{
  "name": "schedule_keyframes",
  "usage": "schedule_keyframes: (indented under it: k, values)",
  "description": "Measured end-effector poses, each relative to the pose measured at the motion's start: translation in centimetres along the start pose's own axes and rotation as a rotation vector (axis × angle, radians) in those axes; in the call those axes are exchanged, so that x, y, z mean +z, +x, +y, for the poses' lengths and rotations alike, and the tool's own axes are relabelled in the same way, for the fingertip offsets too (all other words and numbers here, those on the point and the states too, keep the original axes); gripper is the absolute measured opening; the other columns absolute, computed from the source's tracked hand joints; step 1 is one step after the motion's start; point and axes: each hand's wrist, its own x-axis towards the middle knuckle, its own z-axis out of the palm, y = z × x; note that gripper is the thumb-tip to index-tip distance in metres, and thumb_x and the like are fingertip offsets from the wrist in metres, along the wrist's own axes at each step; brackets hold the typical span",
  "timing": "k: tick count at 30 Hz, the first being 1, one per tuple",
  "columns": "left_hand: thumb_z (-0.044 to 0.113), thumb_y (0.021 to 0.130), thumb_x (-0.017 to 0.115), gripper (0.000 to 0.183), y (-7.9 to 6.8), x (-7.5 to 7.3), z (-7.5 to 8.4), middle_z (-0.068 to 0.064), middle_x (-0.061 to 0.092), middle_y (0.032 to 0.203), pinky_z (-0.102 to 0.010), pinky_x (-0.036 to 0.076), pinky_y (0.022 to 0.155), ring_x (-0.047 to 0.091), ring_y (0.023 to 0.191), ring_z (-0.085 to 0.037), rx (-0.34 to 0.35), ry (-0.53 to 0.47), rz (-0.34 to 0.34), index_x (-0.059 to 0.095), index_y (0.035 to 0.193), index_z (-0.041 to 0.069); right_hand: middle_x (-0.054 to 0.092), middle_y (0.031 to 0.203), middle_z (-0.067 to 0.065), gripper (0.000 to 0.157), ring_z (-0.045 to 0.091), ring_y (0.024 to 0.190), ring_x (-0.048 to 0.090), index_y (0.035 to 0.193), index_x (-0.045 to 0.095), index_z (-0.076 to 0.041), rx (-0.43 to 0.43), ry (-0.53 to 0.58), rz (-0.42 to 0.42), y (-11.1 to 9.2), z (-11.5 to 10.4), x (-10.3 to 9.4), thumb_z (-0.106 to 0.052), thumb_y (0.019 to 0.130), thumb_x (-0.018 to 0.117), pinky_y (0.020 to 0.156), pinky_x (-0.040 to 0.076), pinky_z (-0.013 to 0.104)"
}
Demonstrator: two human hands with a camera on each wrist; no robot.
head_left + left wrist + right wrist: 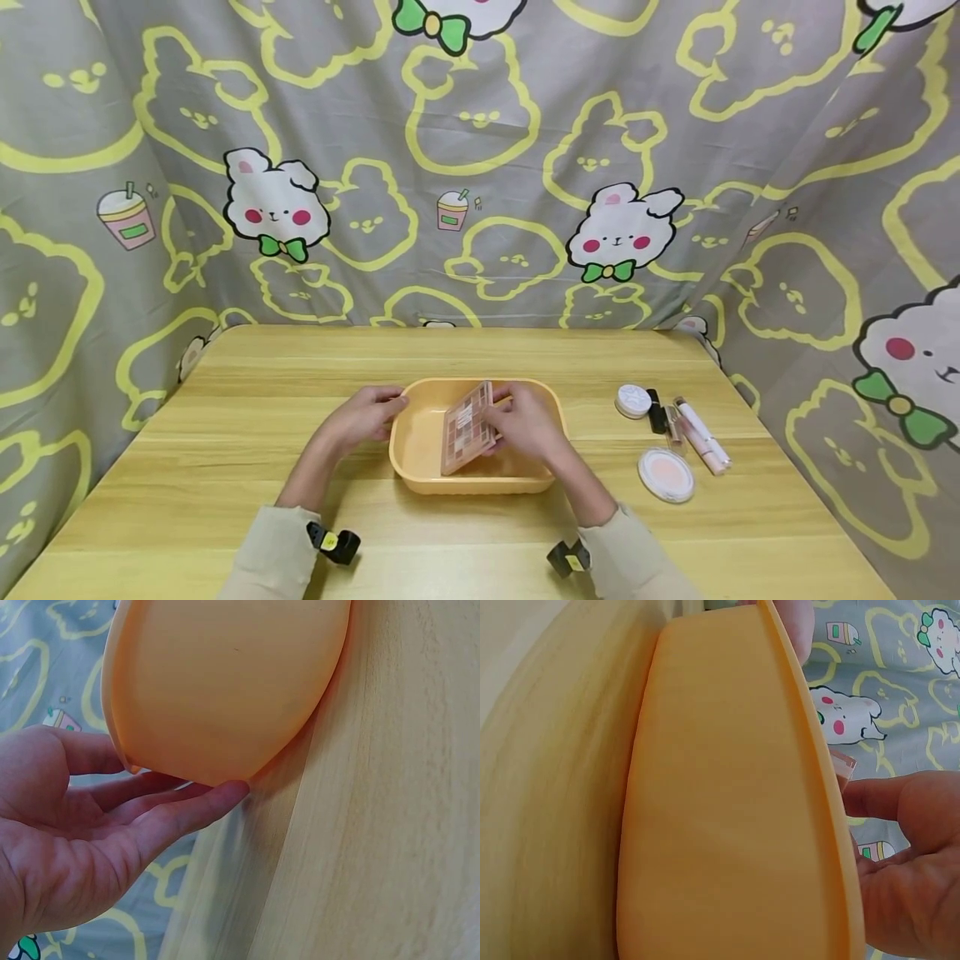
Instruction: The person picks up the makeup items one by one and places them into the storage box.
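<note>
A peach-orange plastic basin (pixel 420 433) sits on the wooden table in front of me. My left hand (pixel 372 412) holds its left end; in the left wrist view the fingers (pixel 214 806) lie along the outer wall, and one digit goes over the rim. My right hand (pixel 522 421) reaches over the basin and pinches a clear-cased eyeshadow palette (pixel 467 429) by its right side. The palette stands tilted inside the basin, its pans of brown and pink shades facing left. In the right wrist view the basin wall (pixel 727 787) hides most of the palette; only a corner (pixel 842 766) shows.
Right of the basin lie a round white compact (pixel 633 401), a black tube (pixel 657 412), a small clear tube (pixel 674 429), slim white-and-pink tubes (pixel 703 436) and a round pink powder compact (pixel 666 476). A patterned curtain (pixel 480 167) rises behind the wooden table (pixel 300 358).
</note>
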Motion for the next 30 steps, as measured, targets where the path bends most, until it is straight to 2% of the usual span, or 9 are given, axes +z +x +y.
schedule_keyframes:
  k: [8, 16, 23, 30]
  values:
    - [0.021, 0.101, 0.045, 0.039, 0.06, 0.01, -0.05, -0.019, 0.056, 0.128, -0.044, 0.052, 0.089, 0.054, 0.119, -0.032, -0.013, -0.004, 0.006, 0.050, 0.133, -0.001, 0.066, 0.081, 0.021, 0.033, 0.029, 0.058, 0.068, 0.119, 0.045, 0.011, 0.017, 0.063, -0.028, -0.03, -0.11, 0.61, -0.006, 0.093, 0.057, 0.059, 0.057, 0.047]
    - [0.022, 0.102, 0.043, 0.039, -0.04, -0.02, 0.16, -0.020, 0.056, 0.128, -0.045, 0.051, 0.089, 0.054, 0.119, -0.032, -0.004, 0.009, -0.009, 0.049, 0.133, -0.001, 0.066, 0.088, 0.023, 0.039, 0.029, 0.067, 0.069, 0.129, 0.041, 0.014, 0.024, 0.099, -0.099, -0.11, -0.07, 1.00, -0.003, 0.095, 0.051, 0.065, 0.058, 0.042]
    - [0.022, 0.102, 0.044, 0.039, 0.00, -0.05, 0.17, -0.020, 0.055, 0.129, -0.044, 0.052, 0.089, 0.054, 0.119, -0.032, -0.007, 0.011, -0.003, 0.049, 0.133, -0.001, 0.068, 0.082, 0.017, 0.045, 0.034, 0.065, 0.068, 0.133, 0.039, 0.013, 0.013, 0.016, -0.140, -0.32, -0.14, 1.03, -0.005, 0.095, 0.053, 0.066, 0.058, 0.044]
    - [0.023, 0.102, 0.044, 0.040, 0.02, -0.06, 0.00, -0.020, 0.055, 0.129, -0.043, 0.053, 0.088, 0.053, 0.120, -0.032, 0.007, 0.028, 0.000, 0.050, 0.133, -0.001, 0.067, 0.081, 0.009, 0.046, 0.022, 0.059, 0.067, 0.131, 0.042, 0.010, 0.025, -0.082, -0.111, -0.23, 0.29, 0.99, -0.008, 0.092, 0.060, 0.068, 0.055, 0.031]
